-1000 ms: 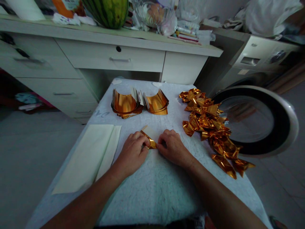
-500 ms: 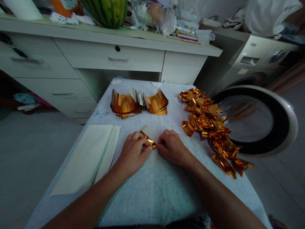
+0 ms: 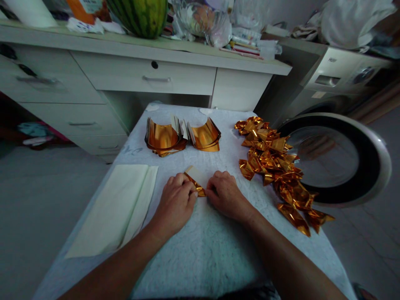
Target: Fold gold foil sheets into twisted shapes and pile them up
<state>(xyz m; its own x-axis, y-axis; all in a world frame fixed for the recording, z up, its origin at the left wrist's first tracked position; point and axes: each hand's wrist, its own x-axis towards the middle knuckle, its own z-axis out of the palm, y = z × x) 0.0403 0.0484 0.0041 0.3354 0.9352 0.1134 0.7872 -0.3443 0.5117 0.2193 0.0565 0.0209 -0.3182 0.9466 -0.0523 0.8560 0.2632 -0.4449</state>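
Observation:
A partly folded sheet of gold foil paper, pale on its other side, lies between my hands on the cloth-covered table. My left hand is closed on the sheet's left edge. On the right, my right hand has its fingers curled together at the sheet's right corner. Two curved stacks of gold sheets stand behind it, a left stack and a right stack. Folded gold pieces lie in a long heap at the right. White paper sheets are at the left.
Behind the table is a white counter with drawers, bearing a watermelon and plastic bags. A washing machine's open round door stands beside the table's right edge, close to the gold heap.
My left thumb and fingers have drawn closer together on the gold sheet. My right hand has hardly moved.

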